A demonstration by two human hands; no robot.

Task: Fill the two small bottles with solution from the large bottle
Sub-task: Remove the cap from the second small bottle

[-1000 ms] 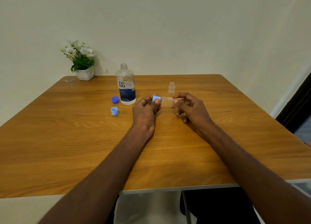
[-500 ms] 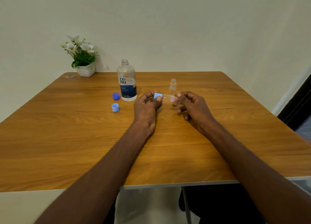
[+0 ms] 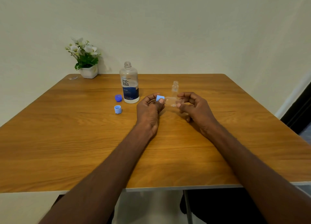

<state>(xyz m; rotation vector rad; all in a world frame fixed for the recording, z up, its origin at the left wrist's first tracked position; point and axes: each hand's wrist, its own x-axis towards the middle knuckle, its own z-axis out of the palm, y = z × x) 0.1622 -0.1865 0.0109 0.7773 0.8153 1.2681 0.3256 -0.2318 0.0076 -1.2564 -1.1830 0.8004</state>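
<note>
The large clear bottle (image 3: pixel 129 84) with a blue label stands uncapped at the table's middle back. A small clear bottle (image 3: pixel 172 101) lies sideways in the air between my hands. My right hand (image 3: pixel 193 107) grips its body, while my left hand (image 3: pixel 149 109) pinches the light blue cap (image 3: pixel 159 98) at its neck. The second small bottle (image 3: pixel 175 86) stands upright and uncapped just behind my hands. A dark blue cap (image 3: pixel 118 98) and a light blue cap (image 3: pixel 117 109) lie on the table left of the large bottle.
A wooden table (image 3: pixel 67 139) fills the view, its front edge near me. A white pot of flowers (image 3: pixel 86 62) stands at the back left corner by the wall, with a small clear scrap (image 3: pixel 73 78) beside it.
The hands stay together on the small bottle and cap; the bottle's label has turned out of sight. The camera view shifts slightly.
</note>
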